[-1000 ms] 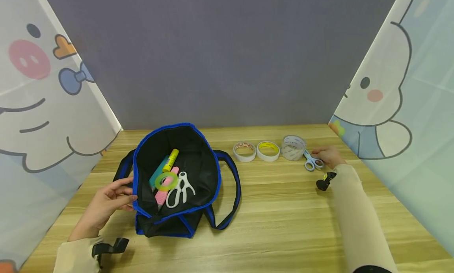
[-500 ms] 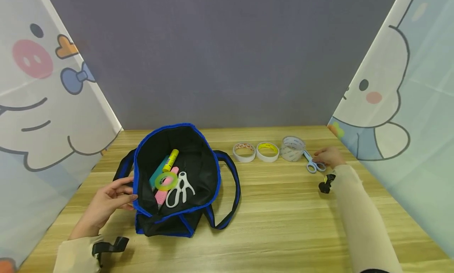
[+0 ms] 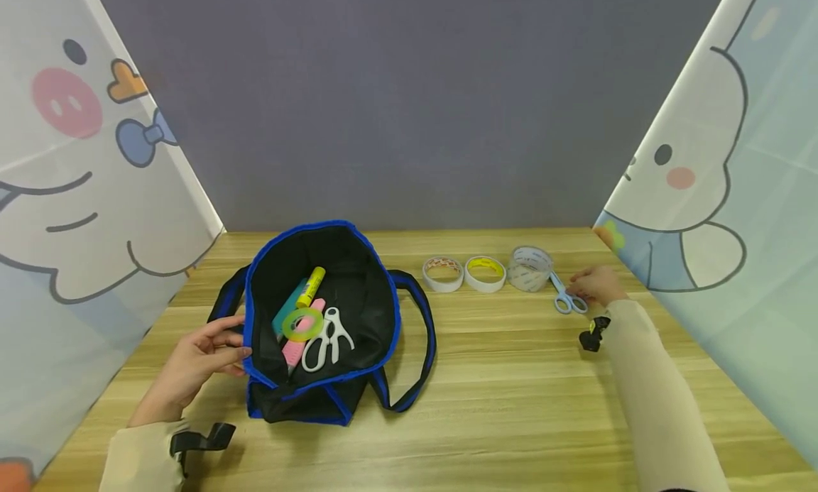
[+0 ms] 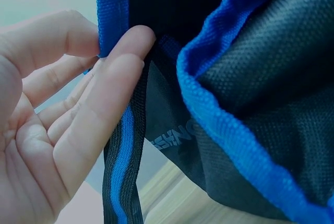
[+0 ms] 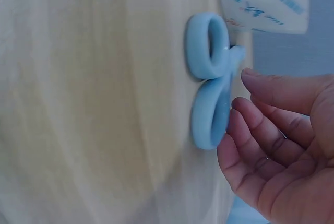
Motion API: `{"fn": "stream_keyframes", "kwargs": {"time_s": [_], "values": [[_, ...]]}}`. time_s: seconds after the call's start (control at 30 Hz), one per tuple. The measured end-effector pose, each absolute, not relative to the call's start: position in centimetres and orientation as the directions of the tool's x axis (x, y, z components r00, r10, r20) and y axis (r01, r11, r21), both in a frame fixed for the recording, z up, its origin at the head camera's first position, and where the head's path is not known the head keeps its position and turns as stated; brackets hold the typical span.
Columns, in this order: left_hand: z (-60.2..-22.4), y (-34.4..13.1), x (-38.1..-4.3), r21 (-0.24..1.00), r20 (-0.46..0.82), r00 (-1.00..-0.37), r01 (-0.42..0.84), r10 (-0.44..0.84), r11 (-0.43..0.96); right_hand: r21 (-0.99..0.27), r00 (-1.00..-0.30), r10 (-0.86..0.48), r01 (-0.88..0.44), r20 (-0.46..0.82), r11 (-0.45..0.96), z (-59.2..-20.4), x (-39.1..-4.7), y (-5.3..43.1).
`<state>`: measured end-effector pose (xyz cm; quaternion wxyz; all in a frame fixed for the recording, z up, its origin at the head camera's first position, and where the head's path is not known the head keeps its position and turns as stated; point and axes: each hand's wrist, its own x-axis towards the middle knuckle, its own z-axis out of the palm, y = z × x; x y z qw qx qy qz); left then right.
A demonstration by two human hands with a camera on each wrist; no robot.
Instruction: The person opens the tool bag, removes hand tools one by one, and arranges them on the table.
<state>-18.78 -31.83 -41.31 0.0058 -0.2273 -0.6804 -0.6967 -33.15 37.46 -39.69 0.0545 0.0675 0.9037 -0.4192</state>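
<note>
A black bag with blue trim stands with its mouth facing me. My left hand pinches its left rim between thumb and fingers; the blue-striped strap hangs beside them in the left wrist view. In the bag lie a yellow glue stick, a yellow-green tape roll, a pink cutter knife, white scissors and a flat teal item. My right hand is at the light-blue scissors on the table, fingertips right at one handle loop, thumb apart.
Three tape rolls line the back of the wooden table: one with a patterned inner core, one with a yellow core, and a wide clear roll against the blue scissors. A bag handle loops out rightward.
The blue scissors have turned and shifted slightly toward me near my right hand. My left hand stays on the bag's rim. The head view has tilted a little.
</note>
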Motion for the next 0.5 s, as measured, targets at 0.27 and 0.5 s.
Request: {"fn": "stream_keyframes", "kwargs": {"time_s": [0.27,0.5], "values": [[-41.2,-31.8,-18.8,0.943,0.332,-0.893,0.326,0.305,-0.074,-0.804,-0.997,0.052,0.083,-0.065,0.589,-38.1,-32.3,36.4],[-41.2,-31.8,-18.7,0.946,0.321,-0.898,0.316,0.299,-0.066,-0.811,-0.997,0.037,0.073,-0.063,0.581,-36.1,-32.5,33.9]]}}
